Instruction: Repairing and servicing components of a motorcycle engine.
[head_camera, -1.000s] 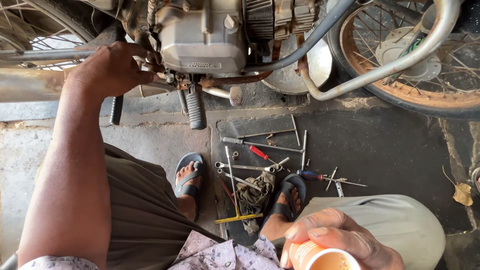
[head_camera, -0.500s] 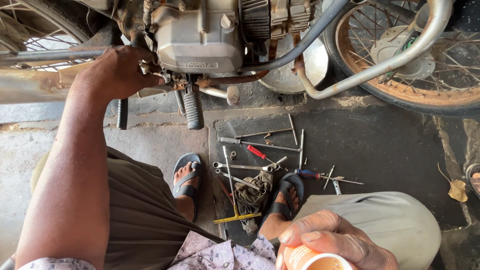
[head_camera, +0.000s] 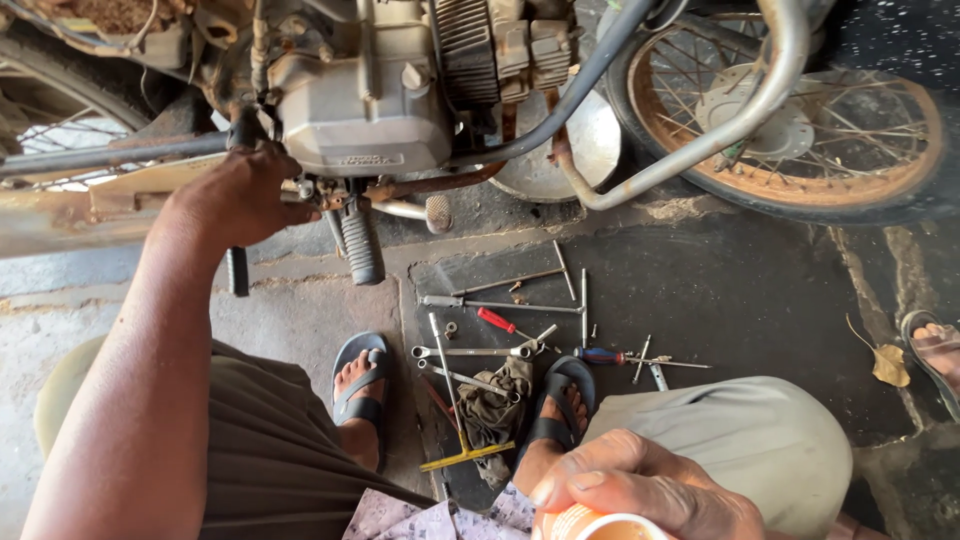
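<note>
- My left hand (head_camera: 245, 195) rests on the engine (head_camera: 365, 95), ahead.
- Tools (head_camera: 510, 320) lie on the ground between engine and my feet (head_camera: 360, 385).
- My right hand (head_camera: 640, 490) grips a cup (head_camera: 590, 525), nearest me.

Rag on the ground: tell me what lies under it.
The rag lies over the lower ends of two wrenches and beside a yellow-handled tool. Anything else beneath stays covered.

Orange-and-white round container (head_camera: 590, 523), bottom edge, gripped in right hand (head_camera: 650, 490)

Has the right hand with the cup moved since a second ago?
Yes. The right hand with the cup has shifted left, from over the right knee toward the right foot's sandal.
</note>
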